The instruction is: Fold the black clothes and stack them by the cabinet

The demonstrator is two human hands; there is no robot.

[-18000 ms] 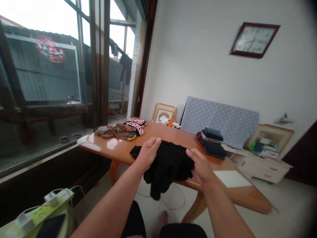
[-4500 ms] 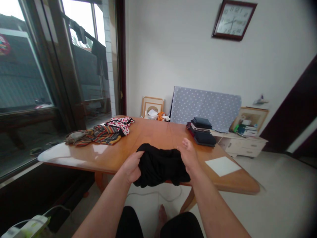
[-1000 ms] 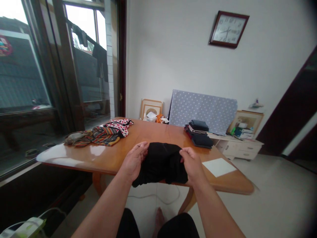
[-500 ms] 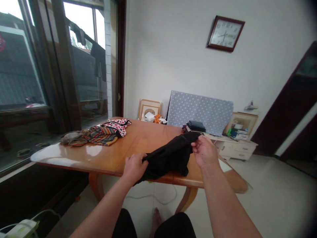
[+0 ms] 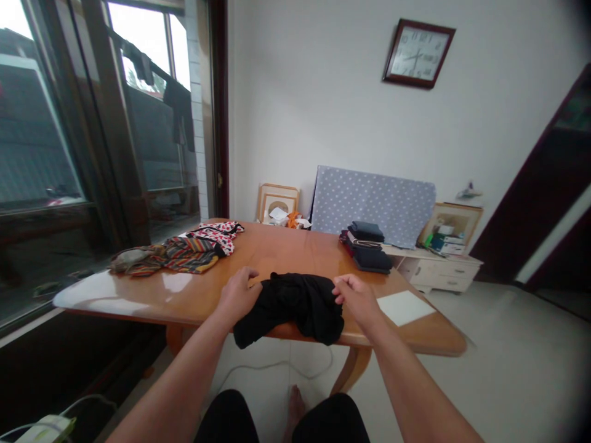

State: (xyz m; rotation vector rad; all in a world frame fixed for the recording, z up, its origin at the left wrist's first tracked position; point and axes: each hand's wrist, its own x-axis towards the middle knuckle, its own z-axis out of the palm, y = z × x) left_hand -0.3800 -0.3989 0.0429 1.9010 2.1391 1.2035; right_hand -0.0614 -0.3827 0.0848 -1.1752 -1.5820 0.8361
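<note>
A black garment [image 5: 295, 301] lies bunched on the near edge of the wooden table [image 5: 277, 246], its lower parts drooping over the rim. At its left end my left hand [image 5: 240, 295] has fingers and thumb closed on the cloth; the fingertips are partly hidden. My right hand [image 5: 355, 298] pinches the garment's upper right corner between thumb and fingers. What kind of garment it is, I cannot tell from the crumpled shape.
Striped clothing [image 5: 189, 253] and a red-and-white patterned garment [image 5: 219, 234] lie loosely at the table's left. A stack of folded dark clothes [image 5: 367, 246] stands at the back right. Nearer on the right is a white sheet [image 5: 405, 307]. A cable [image 5: 263, 367] runs across the floor.
The black garment, stretched up toward the right before, has come down onto the table edge. My right hand moved lower and left, uncovering the folded stack and white sheet.
</note>
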